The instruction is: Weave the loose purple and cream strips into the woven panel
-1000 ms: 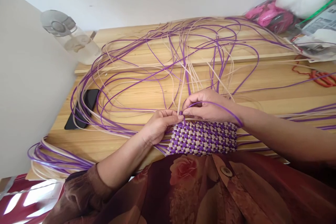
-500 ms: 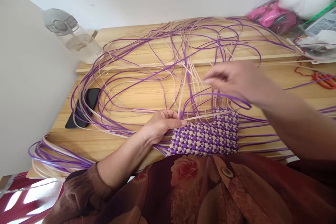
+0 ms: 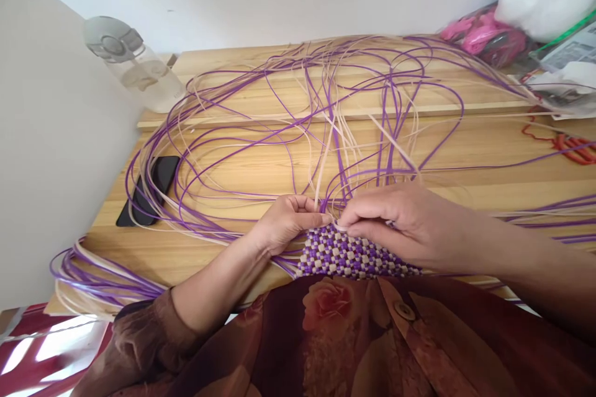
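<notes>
A woven piece [image 3: 347, 254] in a purple and beige check lies on the table against my clothing, its right part covered by my right hand. My left hand [image 3: 289, 223] is closed at the piece's upper left corner, thumb and forefinger pinching the strands there. Close beside it, my right hand [image 3: 395, 223] pinches a beige strip [image 3: 341, 227] at the upper edge of the weave. Long purple and beige strands [image 3: 326, 105] run from the weave and spread in loops over the table. Another beige strip [image 3: 318, 189] stands up by my left fingertips.
A clear bottle [image 3: 144, 77] with a grey lid stands at the back left. Under strands at the left lies a black phone [image 3: 158, 180]. Orange-handled pliers or scissors [image 3: 575, 149] rest at the right, near plastic bags [image 3: 488, 37]. A raised wooden ledge [image 3: 261, 115] crosses the table [image 3: 223, 164].
My right hand has come down and left from above the weave to its upper edge, next to my left hand. The purple loop by it has dropped away. My left hand stays in place.
</notes>
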A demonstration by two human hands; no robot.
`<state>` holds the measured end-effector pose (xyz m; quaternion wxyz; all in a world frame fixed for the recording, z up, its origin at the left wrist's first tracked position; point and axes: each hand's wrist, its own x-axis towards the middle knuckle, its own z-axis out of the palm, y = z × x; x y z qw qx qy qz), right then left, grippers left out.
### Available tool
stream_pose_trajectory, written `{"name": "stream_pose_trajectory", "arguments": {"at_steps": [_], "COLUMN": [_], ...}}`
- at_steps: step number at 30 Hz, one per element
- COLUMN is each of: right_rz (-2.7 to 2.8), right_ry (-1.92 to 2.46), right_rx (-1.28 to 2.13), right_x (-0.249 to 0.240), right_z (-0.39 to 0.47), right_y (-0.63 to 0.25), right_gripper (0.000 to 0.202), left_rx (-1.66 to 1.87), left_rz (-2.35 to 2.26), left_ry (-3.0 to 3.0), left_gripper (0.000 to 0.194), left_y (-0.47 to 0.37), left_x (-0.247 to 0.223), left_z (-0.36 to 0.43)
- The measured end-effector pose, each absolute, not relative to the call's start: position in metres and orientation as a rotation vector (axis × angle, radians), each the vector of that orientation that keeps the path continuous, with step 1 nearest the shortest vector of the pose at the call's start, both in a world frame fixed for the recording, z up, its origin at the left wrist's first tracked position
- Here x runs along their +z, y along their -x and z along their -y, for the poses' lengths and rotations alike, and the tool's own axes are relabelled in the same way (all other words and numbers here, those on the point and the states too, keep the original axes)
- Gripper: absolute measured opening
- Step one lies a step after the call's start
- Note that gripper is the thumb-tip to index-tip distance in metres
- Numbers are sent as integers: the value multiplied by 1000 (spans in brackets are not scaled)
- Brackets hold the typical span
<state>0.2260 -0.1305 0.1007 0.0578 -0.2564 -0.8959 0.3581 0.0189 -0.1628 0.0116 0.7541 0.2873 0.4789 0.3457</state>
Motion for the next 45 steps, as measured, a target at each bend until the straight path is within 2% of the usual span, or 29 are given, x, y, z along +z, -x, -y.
{"name": "stream_pose_trajectory", "arguments": {"at_steps": [2,5,9,12,17,23,30,34,38,41,43,45], "right_rz": [2618,2473,2095,1983,2228,1960,2025,2161,2257,2337,2414,2519], "right_ry": [692,855,1149,1055,718,1103,1176,1286,1325,1305,1255,1184], "right_rx": [1086,1155,1656,1875,1722,1728,1848,1689,1585,1500,1344,1051], "right_x": [98,82,73,84,94,66,56,57,65,72,76,77], "right_z": [130,123,114,119,127,109,110,111,108,111,116,124], "right_y": [-215,-203,-209,-216,-213,-207,-216,-207,-193,-190,-190,-192], "right_gripper": [18,16,26,24,13,20,37,31,14,8,8,7], "left_rx": [780,789,772,787,806,793,811,841,857,843,835,837], "left_rz": [-1021,-985,-1037,-1055,-1071,-1063,-1043,-1054,-1087,-1095,-1080,-1059], "left_ry": [-661,-695,-682,-667,-677,-718,-689,-725,-769,-748,-723,-703], "left_gripper": [31,29,29,30,33,33,33,33,34,34,33,32], "left_y": [-18,-18,-19,-19,-19,-20,-19,-20,-21,-21,-21,-21], "left_x": [11,10,10,10,10,12,9,11,13,11,10,10], "left_z": [163,164,164,163,164,165,164,165,166,166,165,164]}}
